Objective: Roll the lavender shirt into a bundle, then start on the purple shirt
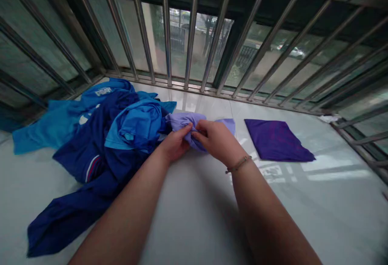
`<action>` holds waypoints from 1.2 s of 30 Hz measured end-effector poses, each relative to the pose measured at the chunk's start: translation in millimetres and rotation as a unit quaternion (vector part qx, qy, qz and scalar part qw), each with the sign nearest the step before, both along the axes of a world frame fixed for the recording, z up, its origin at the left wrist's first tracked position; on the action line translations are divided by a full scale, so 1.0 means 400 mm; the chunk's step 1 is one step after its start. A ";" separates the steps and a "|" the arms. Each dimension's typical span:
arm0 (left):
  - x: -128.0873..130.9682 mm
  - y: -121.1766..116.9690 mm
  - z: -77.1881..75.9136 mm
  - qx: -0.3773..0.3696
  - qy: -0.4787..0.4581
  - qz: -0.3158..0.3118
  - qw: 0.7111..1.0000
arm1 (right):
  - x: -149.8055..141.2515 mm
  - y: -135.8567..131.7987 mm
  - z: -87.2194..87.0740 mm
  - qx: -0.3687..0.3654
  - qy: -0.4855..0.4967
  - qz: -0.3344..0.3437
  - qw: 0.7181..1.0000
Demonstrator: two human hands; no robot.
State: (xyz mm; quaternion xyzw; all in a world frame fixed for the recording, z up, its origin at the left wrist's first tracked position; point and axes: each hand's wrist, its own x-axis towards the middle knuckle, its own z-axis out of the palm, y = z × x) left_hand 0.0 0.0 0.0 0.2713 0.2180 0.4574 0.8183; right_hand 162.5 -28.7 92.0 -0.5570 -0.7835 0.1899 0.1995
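Both bare forearms reach out from the bottom of the view over a pale tile floor, and a braided bracelet circles the right wrist. The hands are close together, almost touching, with the fingers curled narrowly around a lilac cloth. The left hand pinches the cloth's near side, and the right hand presses over it from the other side. The step in hand appears to be gathering or working this cloth between the two hands. The next move calls for a clear edge to grip, because the fabric gives the fingers only soft folds; exactly how they grip is partly hidden.

The cloth sits on the floor just beside a heap of clothes, bunched and creased, with one flat corner sticking out to the right of the hands. To the left, a navy garment sprawls toward the near edge of the view, tangled with a mid-blue shirt and a lighter blue shirt. To the right lies a flat purple cloth, squared off and well clear of the hands. Beyond it is a small white scrap. Farther off, steel window bars run along the floor's far edge, with greenery and a parked car outside.
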 end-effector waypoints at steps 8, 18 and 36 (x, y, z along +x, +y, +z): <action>-0.001 0.005 -0.003 -0.002 -0.013 -0.020 1.000 | 0.004 0.009 -0.005 0.051 0.080 -0.099 0.991; 0.005 0.001 -0.007 -0.003 0.007 0.005 1.000 | -0.004 0.004 0.001 -0.012 0.057 -0.024 0.998; -0.041 0.029 0.039 -0.124 -0.126 0.102 0.979 | 0.044 0.049 -0.038 0.050 0.397 -0.243 0.884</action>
